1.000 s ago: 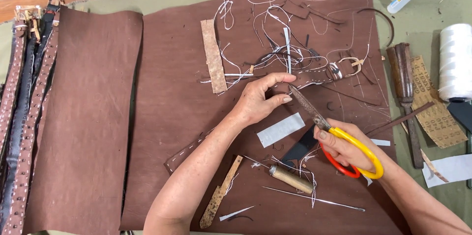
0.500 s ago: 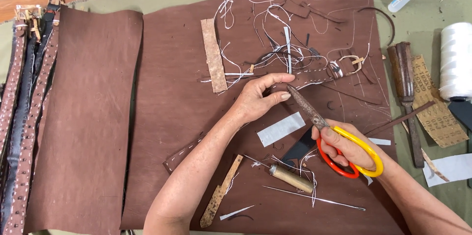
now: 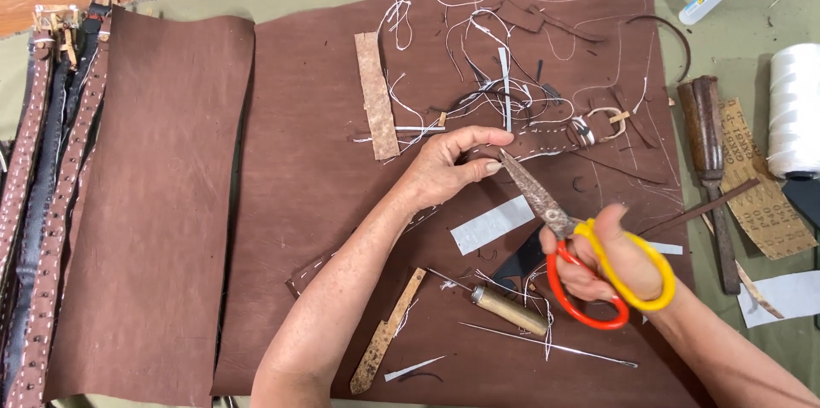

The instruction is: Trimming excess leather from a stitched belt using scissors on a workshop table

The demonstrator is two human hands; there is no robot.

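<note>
Two hands at work mid-sheet on brown leather [image 3: 307, 203]. Left hand [image 3: 448, 170] pinching the near end of a stitched strap [image 3: 547, 145]; right hand [image 3: 611, 258] closed through the loops of scissors [image 3: 564, 228], blades together, tip at the pinch. Many trimmed threads [image 3: 478, 58] already scattered beyond; trimming judged partly done. Scissors' long axis running near-right to far-left, tip pointing far-left.

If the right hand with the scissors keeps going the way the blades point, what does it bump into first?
Probably the left hand. The scissors in the right hand point up-left, their tip almost at its fingertips, beside the stitched brown strap. How high the tip sits is unclear.
</note>
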